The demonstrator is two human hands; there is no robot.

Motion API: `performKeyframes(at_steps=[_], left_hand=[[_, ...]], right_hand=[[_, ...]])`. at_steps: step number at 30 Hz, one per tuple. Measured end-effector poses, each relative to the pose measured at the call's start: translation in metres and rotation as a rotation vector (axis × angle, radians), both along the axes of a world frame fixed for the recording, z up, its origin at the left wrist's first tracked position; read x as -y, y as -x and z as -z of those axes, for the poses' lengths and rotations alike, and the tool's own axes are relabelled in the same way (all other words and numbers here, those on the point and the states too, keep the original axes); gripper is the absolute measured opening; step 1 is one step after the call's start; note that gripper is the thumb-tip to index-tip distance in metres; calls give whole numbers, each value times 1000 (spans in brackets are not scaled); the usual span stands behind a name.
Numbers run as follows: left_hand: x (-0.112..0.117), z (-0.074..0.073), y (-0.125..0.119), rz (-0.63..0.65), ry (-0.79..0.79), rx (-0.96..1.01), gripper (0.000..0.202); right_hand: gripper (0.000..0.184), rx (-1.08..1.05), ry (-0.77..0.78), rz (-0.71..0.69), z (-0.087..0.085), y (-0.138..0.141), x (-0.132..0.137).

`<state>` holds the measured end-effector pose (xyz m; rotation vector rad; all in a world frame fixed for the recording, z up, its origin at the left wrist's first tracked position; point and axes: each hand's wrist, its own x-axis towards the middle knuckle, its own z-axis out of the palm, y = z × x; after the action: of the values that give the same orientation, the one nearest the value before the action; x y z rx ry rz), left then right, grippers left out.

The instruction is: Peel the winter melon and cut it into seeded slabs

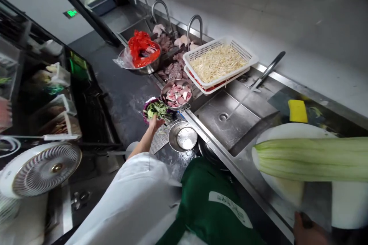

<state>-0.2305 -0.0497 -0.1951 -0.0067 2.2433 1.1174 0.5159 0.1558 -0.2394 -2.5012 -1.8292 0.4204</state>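
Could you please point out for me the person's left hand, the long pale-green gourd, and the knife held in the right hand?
Left hand (156,123): head view, on the middle of the hand.
Gourd (312,159): head view, on the middle of its visible length.
Knife (317,203): head view, on its broad blade.

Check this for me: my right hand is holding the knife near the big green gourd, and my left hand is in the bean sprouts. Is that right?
Not quite: the left hand is at the green scraps by the purple container, away from the bean sprouts, as the head view shows. The right hand does hold the knife near the big green gourd.
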Motion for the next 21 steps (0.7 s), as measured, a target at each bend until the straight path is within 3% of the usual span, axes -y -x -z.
performKeyframes(at_steps=[3,5,7,9,11,13,15,18,21], left_hand=[[-25,19,-54,121,-32,36,47],[-49,30,-105,274,-62,45,34],[-76,32,-155,461,-119,47,22],[-107,22,-201,665,-207,-9,17],[-142,4,-241,854,-320,-170,27],[-181,-18,-278,975,-436,-377,33],[-221,-41,-316,1056,-539,-524,35],[-265,-69,-381,1261,-621,-640,41],[-284,-78,-437,1453,-445,-799,65]], right_hand=[[30,33,97,29,-8,19,-6],[35,91,123,51,-18,39,-11],[34,135,148,73,-32,65,-12],[29,116,141,16,-48,91,-8],[26,73,47,-115,-60,110,-5],[24,40,-15,-78,-62,114,-8],[22,-1,-63,-46,-60,102,-17],[26,-61,-132,-51,-63,57,-33],[32,-63,-168,-20,-77,-5,-73]])
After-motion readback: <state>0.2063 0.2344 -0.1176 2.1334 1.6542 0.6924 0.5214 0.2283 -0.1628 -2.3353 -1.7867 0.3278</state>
